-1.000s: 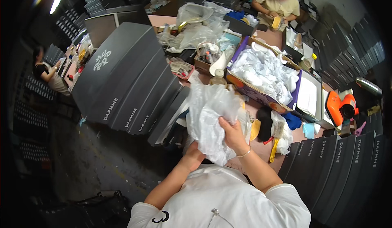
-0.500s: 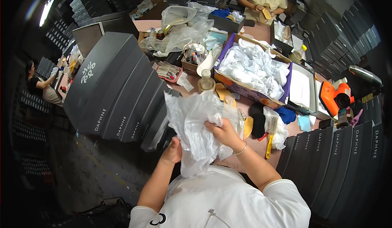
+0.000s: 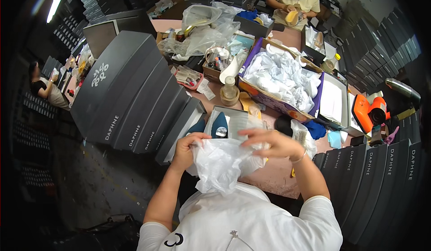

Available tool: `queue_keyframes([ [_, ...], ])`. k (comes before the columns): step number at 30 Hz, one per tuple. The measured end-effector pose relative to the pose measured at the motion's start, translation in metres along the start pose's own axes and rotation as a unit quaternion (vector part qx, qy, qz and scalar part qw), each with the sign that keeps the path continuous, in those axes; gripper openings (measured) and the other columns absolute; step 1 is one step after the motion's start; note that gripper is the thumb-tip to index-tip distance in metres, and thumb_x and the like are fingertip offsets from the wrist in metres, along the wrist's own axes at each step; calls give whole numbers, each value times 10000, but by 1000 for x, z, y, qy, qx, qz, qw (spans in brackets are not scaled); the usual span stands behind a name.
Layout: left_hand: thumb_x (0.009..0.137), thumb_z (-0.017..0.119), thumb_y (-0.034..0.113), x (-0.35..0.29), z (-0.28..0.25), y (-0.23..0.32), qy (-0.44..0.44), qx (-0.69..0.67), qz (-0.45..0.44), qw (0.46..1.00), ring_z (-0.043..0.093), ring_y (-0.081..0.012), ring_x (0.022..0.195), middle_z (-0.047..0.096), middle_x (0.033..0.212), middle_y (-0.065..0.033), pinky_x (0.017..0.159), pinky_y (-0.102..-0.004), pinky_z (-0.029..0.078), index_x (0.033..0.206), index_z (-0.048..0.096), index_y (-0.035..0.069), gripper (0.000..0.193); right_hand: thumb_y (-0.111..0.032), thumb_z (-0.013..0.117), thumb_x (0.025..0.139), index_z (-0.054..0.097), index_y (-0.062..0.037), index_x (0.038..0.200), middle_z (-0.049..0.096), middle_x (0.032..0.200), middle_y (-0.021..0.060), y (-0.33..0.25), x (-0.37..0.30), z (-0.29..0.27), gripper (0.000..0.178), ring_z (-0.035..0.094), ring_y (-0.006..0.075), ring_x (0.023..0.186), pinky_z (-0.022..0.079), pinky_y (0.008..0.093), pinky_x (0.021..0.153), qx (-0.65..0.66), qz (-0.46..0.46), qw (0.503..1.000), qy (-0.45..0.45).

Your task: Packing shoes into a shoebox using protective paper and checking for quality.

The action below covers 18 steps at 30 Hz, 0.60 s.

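Our left hand [image 3: 184, 152] pinches the white sheet [image 3: 218, 166], not yet smooth; our right hand [image 3: 279, 144] is spread near it; the blue shoe [image 3: 219, 121] beyond lies uncovered.

The left grip [image 3: 186, 149] pinches; the right grip [image 3: 275, 143] is splayed.

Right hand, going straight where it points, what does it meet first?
The right hand would probably meet the white sheet first; depth is unclear, so it might pass above, toward a teal shoe.
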<state>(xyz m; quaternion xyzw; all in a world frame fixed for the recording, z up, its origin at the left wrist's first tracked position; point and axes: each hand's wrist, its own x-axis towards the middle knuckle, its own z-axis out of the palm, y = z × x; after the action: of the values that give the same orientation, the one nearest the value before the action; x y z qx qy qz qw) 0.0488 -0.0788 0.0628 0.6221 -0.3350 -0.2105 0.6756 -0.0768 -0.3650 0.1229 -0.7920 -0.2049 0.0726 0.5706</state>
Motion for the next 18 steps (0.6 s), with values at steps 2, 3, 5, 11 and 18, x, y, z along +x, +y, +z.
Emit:
queue_keyframes([
  [2,738,655,-72,9,13,12,-29,37,30,998,641,-200,901,665,1023,-142,777,-293,518,763,613,28,111,-261,732,793,533,-31,1305,442,1410,169,16,-1,-17,596,435,251,1292,353,377,1056,206,54,972,96],
  [3,735,653,-72,16,23,19,-37,98,63,992,646,-218,905,664,1025,-144,783,-295,515,773,614,20,107,-392,732,779,430,18,1368,456,1396,172,19,13,-8,779,409,236,1312,329,369,1071,158,26,980,116],
  [5,751,623,-77,24,49,38,1,154,100,983,652,-255,925,665,1016,-143,805,-301,505,809,625,10,105,-304,714,794,448,-9,1349,617,1172,169,18,31,20,684,580,239,1079,433,359,934,-41,30,996,70],
  [11,875,644,208,14,31,19,-57,-411,-230,880,502,-174,1182,485,1331,-116,995,-309,393,1407,322,2,655,-125,671,775,631,7,1022,671,853,164,34,39,47,283,637,225,703,497,324,668,-16,170,970,175],
  [18,793,673,86,-20,56,-35,140,-1,-128,982,655,-178,828,691,951,-107,746,-315,502,1022,632,-26,258,-69,651,733,593,-58,1132,608,856,156,29,36,73,404,617,345,749,506,392,644,-204,32,949,238],
])
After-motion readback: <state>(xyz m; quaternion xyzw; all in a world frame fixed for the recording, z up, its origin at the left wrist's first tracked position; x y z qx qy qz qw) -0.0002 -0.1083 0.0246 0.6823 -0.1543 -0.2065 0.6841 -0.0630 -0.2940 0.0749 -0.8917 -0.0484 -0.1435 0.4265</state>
